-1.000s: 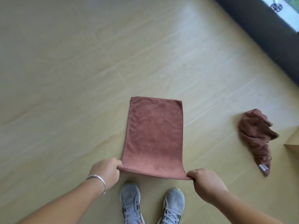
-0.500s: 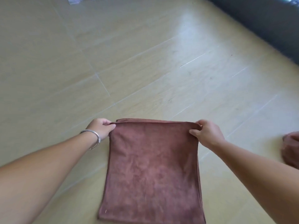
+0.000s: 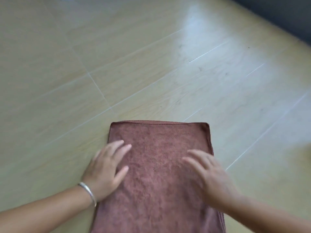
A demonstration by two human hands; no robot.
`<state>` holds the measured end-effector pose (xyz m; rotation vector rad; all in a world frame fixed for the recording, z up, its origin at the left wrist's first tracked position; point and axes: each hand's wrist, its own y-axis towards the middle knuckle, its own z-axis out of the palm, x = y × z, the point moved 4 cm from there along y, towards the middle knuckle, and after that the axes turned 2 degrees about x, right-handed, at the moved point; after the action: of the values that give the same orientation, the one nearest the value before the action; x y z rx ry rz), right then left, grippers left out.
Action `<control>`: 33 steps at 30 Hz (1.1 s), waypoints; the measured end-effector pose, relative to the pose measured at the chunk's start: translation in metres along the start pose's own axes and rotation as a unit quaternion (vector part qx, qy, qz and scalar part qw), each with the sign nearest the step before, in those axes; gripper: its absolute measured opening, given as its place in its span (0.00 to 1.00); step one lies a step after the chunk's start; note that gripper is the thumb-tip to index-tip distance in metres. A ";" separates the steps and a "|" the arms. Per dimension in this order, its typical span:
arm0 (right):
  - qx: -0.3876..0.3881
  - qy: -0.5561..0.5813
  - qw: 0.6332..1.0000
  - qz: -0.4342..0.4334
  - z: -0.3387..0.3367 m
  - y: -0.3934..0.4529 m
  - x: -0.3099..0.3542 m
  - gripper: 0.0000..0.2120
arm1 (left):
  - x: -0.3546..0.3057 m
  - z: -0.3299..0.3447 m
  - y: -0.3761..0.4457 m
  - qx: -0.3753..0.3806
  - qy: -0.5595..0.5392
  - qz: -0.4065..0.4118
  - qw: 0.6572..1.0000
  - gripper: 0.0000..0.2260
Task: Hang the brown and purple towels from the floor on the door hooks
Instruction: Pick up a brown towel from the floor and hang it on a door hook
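A brown towel point(image 3: 161, 174) lies flat on a pale wood-look floor point(image 3: 117, 64), filling the lower middle of the head view. It is folded, with doubled layers showing along its right edge, and its stitched far edge runs straight across, square to the viewer. Its near end runs out of the bottom of the picture. Two bare hands rest on top of it, both somewhat blurred. The left hand point(image 3: 107, 169) lies on the towel's left side, palm down, fingers straight and spread, partly overlapping the left edge; its grip is released and it grasps nothing. A thin silver bangle point(image 3: 88, 193) circles the left wrist. The right hand point(image 3: 210, 175) lies on the towel's right side, fingers likewise straight and fanned out, pointing away and to the left; its grip is also released, with nothing pinched or curled round. Both forearms enter from the bottom corners. The floor shows long plank seams running on a slant, and a bright patch of reflected light toward the upper right. A dark band point(image 3: 277, 15) crosses the top right corner.
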<state>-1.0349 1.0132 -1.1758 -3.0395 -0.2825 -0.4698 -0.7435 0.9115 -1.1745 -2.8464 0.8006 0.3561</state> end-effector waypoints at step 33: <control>0.223 -0.190 0.945 -0.145 -0.005 -0.011 0.006 0.29 | -0.028 0.016 -0.021 0.099 0.214 0.209 0.949 0.24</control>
<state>-1.0331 1.0249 -1.1687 -2.6186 -0.7462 0.1672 -0.7582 0.9467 -1.1803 -2.5746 1.4351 -0.2985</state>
